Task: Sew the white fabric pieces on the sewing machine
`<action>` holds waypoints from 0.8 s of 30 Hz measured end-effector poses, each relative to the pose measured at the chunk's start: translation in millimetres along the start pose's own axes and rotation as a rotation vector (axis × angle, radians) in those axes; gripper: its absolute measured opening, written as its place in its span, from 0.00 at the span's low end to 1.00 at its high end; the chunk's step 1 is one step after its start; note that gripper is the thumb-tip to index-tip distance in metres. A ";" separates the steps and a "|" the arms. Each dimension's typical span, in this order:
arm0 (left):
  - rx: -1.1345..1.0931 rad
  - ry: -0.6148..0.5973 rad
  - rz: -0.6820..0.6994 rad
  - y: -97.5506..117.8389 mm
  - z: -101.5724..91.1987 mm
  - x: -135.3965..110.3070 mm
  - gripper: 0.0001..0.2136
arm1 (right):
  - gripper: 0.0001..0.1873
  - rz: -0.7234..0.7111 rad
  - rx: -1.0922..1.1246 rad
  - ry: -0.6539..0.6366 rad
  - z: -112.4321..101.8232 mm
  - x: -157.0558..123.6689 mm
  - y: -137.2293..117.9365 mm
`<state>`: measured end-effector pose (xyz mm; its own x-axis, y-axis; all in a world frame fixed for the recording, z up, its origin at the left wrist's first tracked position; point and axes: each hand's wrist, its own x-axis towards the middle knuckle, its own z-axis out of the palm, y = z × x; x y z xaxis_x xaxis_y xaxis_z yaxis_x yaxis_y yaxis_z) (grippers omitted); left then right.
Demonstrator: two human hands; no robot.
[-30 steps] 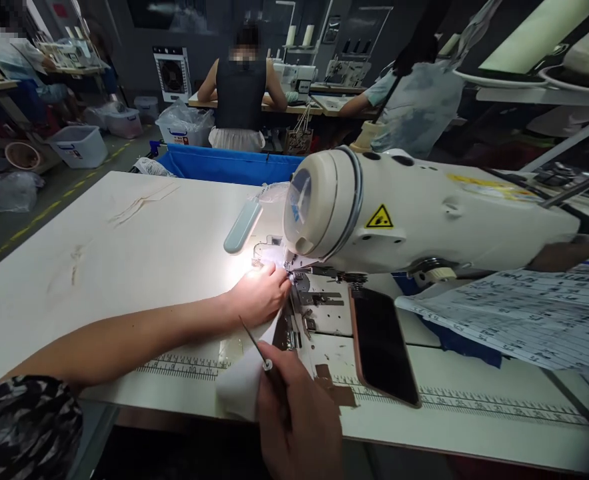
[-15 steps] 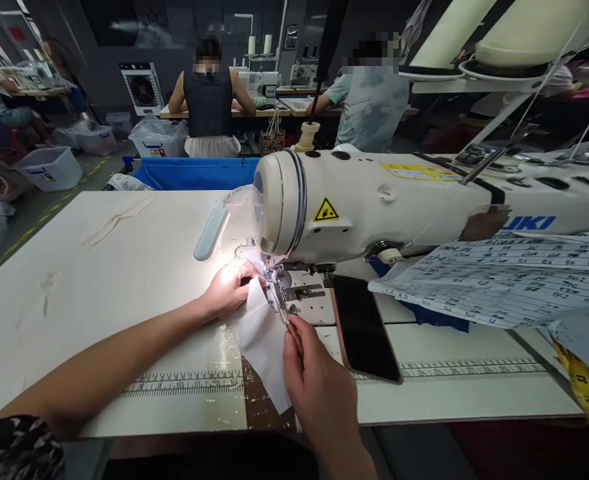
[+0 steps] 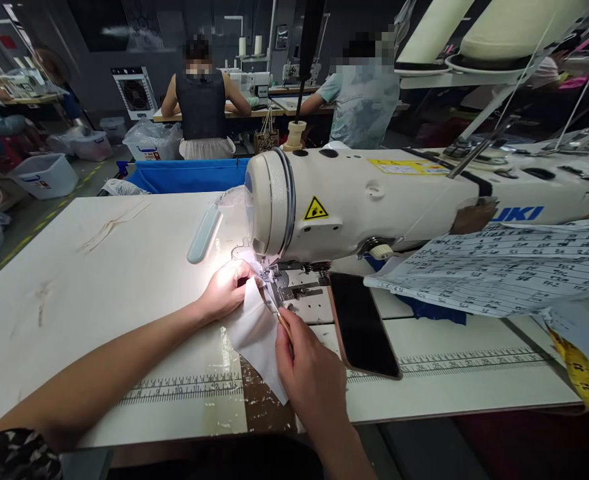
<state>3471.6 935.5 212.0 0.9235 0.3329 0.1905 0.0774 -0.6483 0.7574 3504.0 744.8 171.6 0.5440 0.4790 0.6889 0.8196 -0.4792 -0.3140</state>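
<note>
My left hand (image 3: 227,290) is closed, pinching a piece of white fabric (image 3: 257,333) close to the needle area of the sewing machine (image 3: 334,200). The fabric hangs toward me over the table's front part, its lower corner beside my other hand. In my right hand (image 3: 311,367) is an awl (image 3: 284,325) with a brown wooden handle and a thin metal shaft. Its shaft points up and left at the fabric near the presser foot. Exactly where its tip touches is hard to make out in the glare of the lamp.
A black-screened phone (image 3: 363,323) lies right of my right hand. Printed paper sheets (image 3: 504,267) and a yellow tape measure (image 3: 579,373) are farther right. A light-blue handled tool (image 3: 204,233) and loose threads (image 3: 114,227) lie left. Two people sit at machines beyond a blue cloth bin (image 3: 189,177).
The camera view has shifted slightly. My right hand has moved a little up and left with the awl, while my left hand keeps its pinch on the fabric.
</note>
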 end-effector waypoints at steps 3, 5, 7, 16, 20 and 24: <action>0.013 0.014 0.032 -1.5 0.5 -0.2 0.07 | 0.18 0.002 -0.001 0.001 -0.1 0.1 -0.6; 0.023 0.018 0.048 -1.9 0.7 -0.4 0.08 | 0.18 -0.005 -0.001 0.012 -0.2 0.3 -1.1; 0.026 0.009 0.049 -1.4 0.6 -0.9 0.08 | 0.19 -0.014 -0.001 0.022 -0.3 0.9 -1.6; 0.177 -0.019 0.107 1.8 1.9 -2.1 0.06 | 0.19 -0.017 -0.045 0.005 2.1 -0.5 -1.6; 0.326 -0.013 0.169 -3.3 4.3 -0.9 0.03 | 0.18 -0.010 -0.047 -0.020 3.3 -1.8 -1.4; 0.386 -0.005 0.185 -8.6 5.0 0.5 0.03 | 0.18 -0.006 -0.031 -0.021 3.9 -2.0 -2.0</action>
<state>3473.3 937.8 202.5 0.9368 0.1841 0.2976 0.0444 -0.9060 0.4210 3502.0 747.7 168.3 0.5432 0.4970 0.6767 0.8170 -0.4985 -0.2897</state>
